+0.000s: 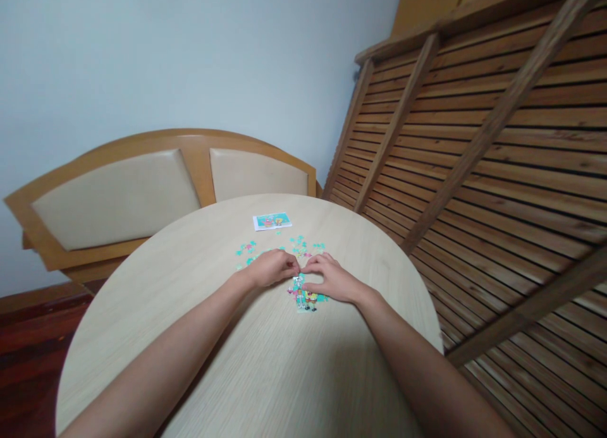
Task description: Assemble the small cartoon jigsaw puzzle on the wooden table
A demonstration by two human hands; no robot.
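Observation:
A partly joined jigsaw puzzle [310, 304] with a yellow cartoon figure and turquoise ground lies on the table in front of me. My left hand [274, 267] is at its upper left edge, with thumb and fingers pinched together on a puzzle piece mostly hidden by the fingertips. From the other side, my right hand [333, 279] rests over the upper right of the puzzle, thumb and forefinger apart and touching its edge. Loose puzzle pieces [298, 243], mostly turquoise with some pink, are scattered just beyond both hands, some partly covered by them.
A picture card [272, 221] with the cartoon figures lies behind the loose pieces. The round pale wooden table [190, 337] fills the foreground. Behind it stands a padded wooden headboard [118, 198] against the wall, and a slatted wooden panel [497, 172] leans at the right.

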